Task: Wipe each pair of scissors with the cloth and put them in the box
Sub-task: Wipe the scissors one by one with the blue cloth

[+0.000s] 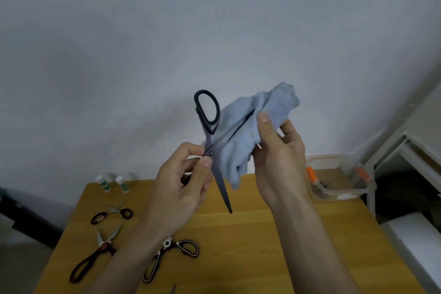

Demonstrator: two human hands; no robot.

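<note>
Both forearms fill the foreground of my feed, raised above the wooden table (262, 234) whose top spreads across the lower view. I see the left hand (181, 188) curled around the black scissors (216, 150), thumb and forefinger pinching them at the pivot; they are spread open, one blade pointing down toward the table, the other angled up into the cloth, one handle loop standing upright. My view shows the right hand (279, 157) gripping the light blue cloth (248, 136), thumb pressed on its front, the fabric bunched behind the upper blade and touching it. At the table's far right corner sits the clear plastic box (338, 179) with orange latches, well apart from the scissors in hand. On the left of the table lie three more pairs: black-and-white shears (171, 258), partly hidden by the left forearm, red-pivot shears (95, 255), and small black scissors (112, 213). Two small white-capped bottles (112, 182) stand at the far left edge.
</note>
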